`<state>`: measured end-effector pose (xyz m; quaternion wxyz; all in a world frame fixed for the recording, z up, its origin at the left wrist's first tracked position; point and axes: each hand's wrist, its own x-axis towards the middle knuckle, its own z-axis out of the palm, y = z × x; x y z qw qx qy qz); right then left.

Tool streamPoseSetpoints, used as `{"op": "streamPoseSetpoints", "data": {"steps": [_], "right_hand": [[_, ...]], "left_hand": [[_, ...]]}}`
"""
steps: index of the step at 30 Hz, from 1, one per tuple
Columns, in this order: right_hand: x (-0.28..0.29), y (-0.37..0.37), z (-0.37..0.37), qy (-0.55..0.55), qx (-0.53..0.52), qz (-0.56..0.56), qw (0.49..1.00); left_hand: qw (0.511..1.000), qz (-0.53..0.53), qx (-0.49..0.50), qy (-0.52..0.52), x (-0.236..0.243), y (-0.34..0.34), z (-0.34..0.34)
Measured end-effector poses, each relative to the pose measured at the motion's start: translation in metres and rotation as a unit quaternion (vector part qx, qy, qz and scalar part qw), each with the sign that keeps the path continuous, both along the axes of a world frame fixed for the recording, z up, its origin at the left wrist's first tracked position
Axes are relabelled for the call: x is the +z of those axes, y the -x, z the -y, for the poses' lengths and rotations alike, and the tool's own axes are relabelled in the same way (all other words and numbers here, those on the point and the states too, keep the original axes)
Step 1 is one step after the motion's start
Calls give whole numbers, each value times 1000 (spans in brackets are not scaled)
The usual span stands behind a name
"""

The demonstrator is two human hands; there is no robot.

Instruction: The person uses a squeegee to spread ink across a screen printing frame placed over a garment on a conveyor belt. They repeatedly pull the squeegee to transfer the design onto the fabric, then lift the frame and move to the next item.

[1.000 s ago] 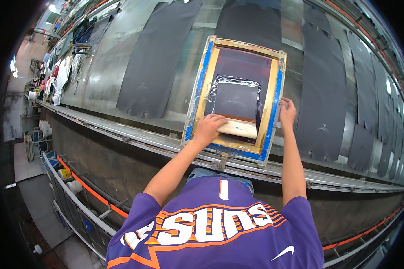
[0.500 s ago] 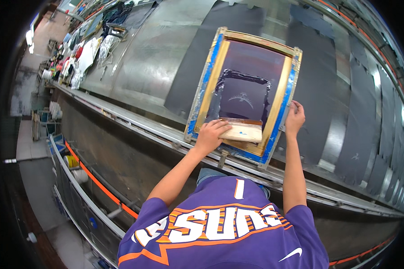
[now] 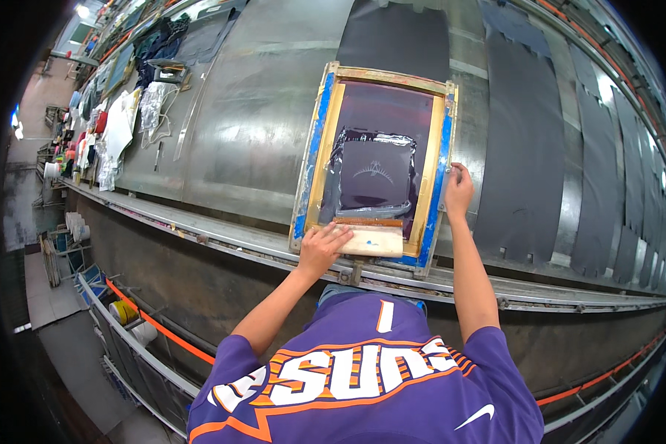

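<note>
Beyond the grip spreads the metal printing table (image 3: 237,133); rightward lie dark fabric panels (image 3: 522,148). The screen frame (image 3: 316,159) lies flat around the squeegee (image 3: 370,240), clasped by the left hand (image 3: 320,250). The right hand (image 3: 459,189) meets the frame's edge, grasp unclear. Ink (image 3: 374,211) just beyond suggests a finished stroke; any print beneath is hidden, so what remains is uncertain.

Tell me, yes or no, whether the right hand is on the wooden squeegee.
No, the left hand is on the wooden squeegee, while the right hand is at the right edge of the screen frame.
</note>
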<state>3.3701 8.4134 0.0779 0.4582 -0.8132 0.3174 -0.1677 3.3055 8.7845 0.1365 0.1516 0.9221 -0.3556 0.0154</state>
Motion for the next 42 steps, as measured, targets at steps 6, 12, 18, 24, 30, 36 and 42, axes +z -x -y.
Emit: {"op": "streamPoseSetpoints", "data": {"steps": [6, 12, 18, 24, 30, 36, 42], "right_hand": [[60, 0, 4, 308, 197, -83, 927], [104, -64, -30, 291, 373, -43, 880], [53, -4, -58, 253, 352, 19, 901], [75, 38, -74, 215, 365, -39, 905], [74, -38, -43, 245, 330, 30, 911], [69, -72, -25, 246, 313, 49, 916], [53, -91, -16, 207, 312, 27, 927]], "left_hand": [[1000, 22, 5, 4, -15, -83, 28], [985, -162, 60, 7, 28, -224, 75], [994, -107, 18, 3, 1, -163, 51], [993, -108, 6, 43, 2, -125, 32], [995, -54, 14, 78, 8, -202, 67], [995, -77, 23, 54, -2, -244, 86], [988, -136, 36, -69, 13, -276, 104]]}}
